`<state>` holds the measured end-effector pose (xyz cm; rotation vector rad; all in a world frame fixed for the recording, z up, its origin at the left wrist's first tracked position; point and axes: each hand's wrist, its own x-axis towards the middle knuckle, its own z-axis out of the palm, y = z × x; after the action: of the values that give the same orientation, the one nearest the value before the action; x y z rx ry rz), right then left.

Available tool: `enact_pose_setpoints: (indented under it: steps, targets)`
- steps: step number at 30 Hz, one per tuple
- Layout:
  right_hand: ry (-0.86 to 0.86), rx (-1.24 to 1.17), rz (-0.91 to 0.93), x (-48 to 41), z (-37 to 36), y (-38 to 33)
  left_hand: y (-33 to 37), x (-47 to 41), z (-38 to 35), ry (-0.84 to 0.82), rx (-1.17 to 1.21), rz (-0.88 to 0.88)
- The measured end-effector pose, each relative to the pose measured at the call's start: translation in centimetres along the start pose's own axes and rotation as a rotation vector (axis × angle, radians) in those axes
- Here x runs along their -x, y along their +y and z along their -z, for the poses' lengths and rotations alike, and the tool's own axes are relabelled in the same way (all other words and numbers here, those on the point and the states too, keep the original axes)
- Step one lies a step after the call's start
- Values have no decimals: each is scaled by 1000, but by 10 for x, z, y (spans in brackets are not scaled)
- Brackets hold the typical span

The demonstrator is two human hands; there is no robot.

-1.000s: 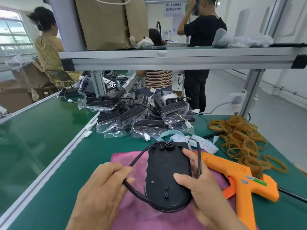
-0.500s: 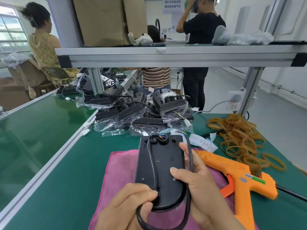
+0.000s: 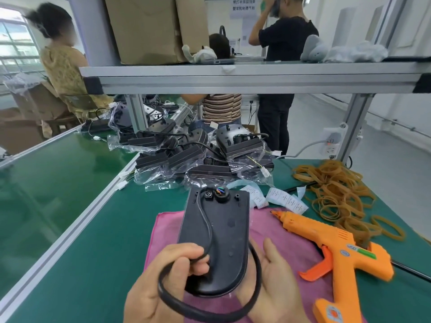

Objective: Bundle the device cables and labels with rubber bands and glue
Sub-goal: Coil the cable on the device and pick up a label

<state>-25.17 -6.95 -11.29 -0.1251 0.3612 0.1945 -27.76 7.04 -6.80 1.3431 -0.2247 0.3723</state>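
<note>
A flat black device lies over a pink cloth in front of me, its near end raised. A black cable runs from its far end down its back and loops round the near end. My left hand grips the device's near end and pinches the cable against it. Beside the device's right edge, my right hand lies palm up with straight fingers, the cable loop resting across it. An orange glue gun lies to the right on the cloth. Rubber bands are heaped beyond it. Paper labels lie behind the device.
Several bagged black devices are piled at the back of the green table. An aluminium shelf spans overhead, its post at the right beside a power strip. A second green bench lies left. People work behind.
The device has slid toward me and tilted up. My left hand has gathered the cable into a loop at the near end. My right hand has come off the top and opened beside it.
</note>
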Motion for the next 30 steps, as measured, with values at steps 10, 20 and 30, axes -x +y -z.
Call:
enact_pose_setpoints:
  steps: [10, 20, 30]
  targets:
    - [-317, -222, -348, 24, -21, 6, -12, -13, -4, 157, 414, 149]
    - [-184, -124, 102, 9, -15, -15, -3, -29, -7, 312, 568, 420]
    - [-124, 14, 122, -2, 3, -4, -16, -29, -12, 317, 683, 480]
